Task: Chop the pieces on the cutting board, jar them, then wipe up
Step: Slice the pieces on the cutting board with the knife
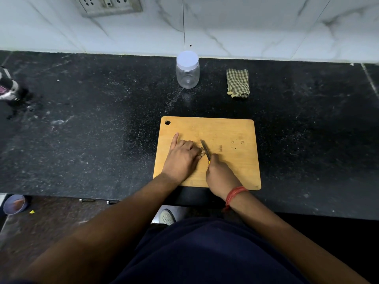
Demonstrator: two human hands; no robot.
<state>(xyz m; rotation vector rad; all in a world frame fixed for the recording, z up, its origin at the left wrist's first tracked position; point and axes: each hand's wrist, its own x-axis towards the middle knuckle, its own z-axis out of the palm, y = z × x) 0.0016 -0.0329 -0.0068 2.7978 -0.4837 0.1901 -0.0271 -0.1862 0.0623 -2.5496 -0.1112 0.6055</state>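
Note:
A wooden cutting board lies on the black counter in front of me. My left hand rests on the board, its fingers curled over small pale brown pieces, with the index finger stretched out flat. My right hand grips the yellow handle of a small knife whose blade lies against the pieces. A few crumbs sit on the board's right half. A clear empty jar with a white lid on stands behind the board. A folded checked cloth lies to its right.
A white marble wall with a socket plate runs behind the black counter. A dark bottle-like object stands at the far left. Below the counter edge, a small blue bowl sits on the floor.

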